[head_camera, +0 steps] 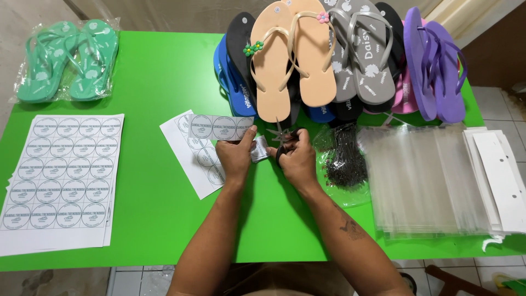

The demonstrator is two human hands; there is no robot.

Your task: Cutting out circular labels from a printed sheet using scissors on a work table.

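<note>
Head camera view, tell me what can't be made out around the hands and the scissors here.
- Scissors: handles hidden inside the right hand; only the blade tips show.
- Label strip: its near end is covered by the left hand.
- Small folded piece between the hands: too small to identify.
- Dark items in the clear bag: too fine to tell apart.

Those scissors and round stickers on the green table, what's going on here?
A person's left hand holds a strip of round printed paper labels, while the right hand works dark-handled scissors against it. A full label sheet lies to the left near bagged green flip-flops. Colourful flip-flops stand behind; clear plastic bags lie right.
</note>
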